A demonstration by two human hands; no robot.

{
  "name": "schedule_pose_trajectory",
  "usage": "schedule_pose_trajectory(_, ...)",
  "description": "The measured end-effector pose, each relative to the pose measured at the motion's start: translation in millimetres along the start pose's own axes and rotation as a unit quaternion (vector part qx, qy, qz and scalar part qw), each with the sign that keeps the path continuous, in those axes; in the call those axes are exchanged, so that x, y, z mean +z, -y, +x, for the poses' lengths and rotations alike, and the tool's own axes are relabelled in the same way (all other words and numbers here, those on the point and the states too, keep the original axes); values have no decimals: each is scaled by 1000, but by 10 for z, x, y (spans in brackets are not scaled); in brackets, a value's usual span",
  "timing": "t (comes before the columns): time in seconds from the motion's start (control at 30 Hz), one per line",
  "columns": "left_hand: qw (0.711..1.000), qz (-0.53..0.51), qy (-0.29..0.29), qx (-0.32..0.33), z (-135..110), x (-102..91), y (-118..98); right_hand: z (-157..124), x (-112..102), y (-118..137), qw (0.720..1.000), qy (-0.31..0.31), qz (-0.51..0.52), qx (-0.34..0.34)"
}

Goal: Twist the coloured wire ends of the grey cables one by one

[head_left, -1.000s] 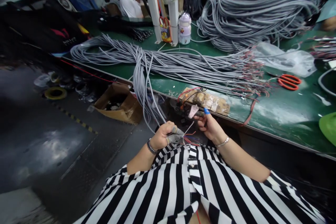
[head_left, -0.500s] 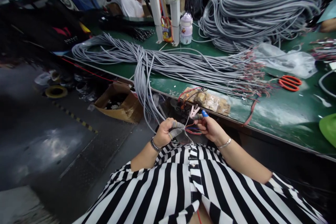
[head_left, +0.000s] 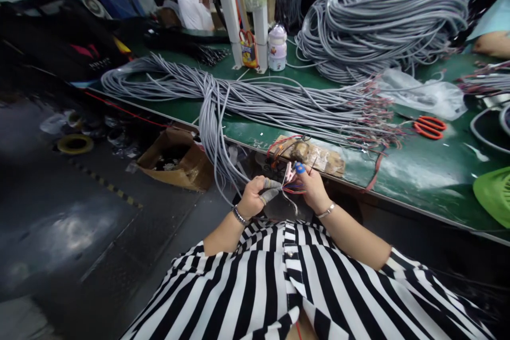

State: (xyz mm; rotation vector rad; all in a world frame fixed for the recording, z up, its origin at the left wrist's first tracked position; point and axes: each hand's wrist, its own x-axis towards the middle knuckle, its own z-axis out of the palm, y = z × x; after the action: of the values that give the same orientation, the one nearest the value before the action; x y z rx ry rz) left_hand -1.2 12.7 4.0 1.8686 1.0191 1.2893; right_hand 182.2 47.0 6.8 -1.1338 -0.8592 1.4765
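My left hand (head_left: 255,196) is closed, thumb and finger in grey covers pinching the end of a grey cable (head_left: 244,176). Out of that pinch fan thin red and blue wires (head_left: 294,190), while a whitish strand (head_left: 292,205) hangs below. My right hand (head_left: 314,187), with blue wrapping on the thumb, is closed over the far ends of the coloured wires; its fingertips are partly hidden. Right beside that thumb is a pink clip (head_left: 289,172); what it is fastened to cannot be made out. A wooden block (head_left: 329,161) lies behind it on the bench edge.
On the green bench (head_left: 414,180) lie a long bundle of grey cables (head_left: 271,101), a big cable coil (head_left: 382,16), orange-handled scissors (head_left: 429,127) and a plastic bag (head_left: 422,96). A cardboard box (head_left: 175,162) stands below at left. Another person (head_left: 195,2) is behind the bench.
My right hand has moved left, closer to my left hand, and its fingers have closed in on the coloured wires beside the clip. The view has shifted slightly.
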Motion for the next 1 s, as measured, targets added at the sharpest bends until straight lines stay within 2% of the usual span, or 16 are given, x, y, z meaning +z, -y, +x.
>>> schedule_pose_trajectory(0.1,1000,11,8,17,16,12,22,-21,21,-57,999,-25,45,-12)
schedule_pose_trajectory(0.3,999,20,20,42,10,25,97,-4,70,-44,982,83,129,111)
schedule_pose_trajectory(0.4,998,28,25,42,-14,31,136,12,86,-3,975,93,154,130)
schedule_pose_trajectory(0.53,998,39,35,42,-37,31,158,16,97,-12,977,68,158,128)
schedule_pose_trajectory(0.77,997,38,45,57,-138,-58,78,-35,81,-35,972,63,170,147)
schedule_pose_trajectory(0.9,995,28,42,87,-273,-141,16,-76,-14,-67,971,75,160,162)
schedule_pose_trajectory(1.0,996,44,22,69,-345,-199,-2,-127,-113,-148,973,113,114,166)
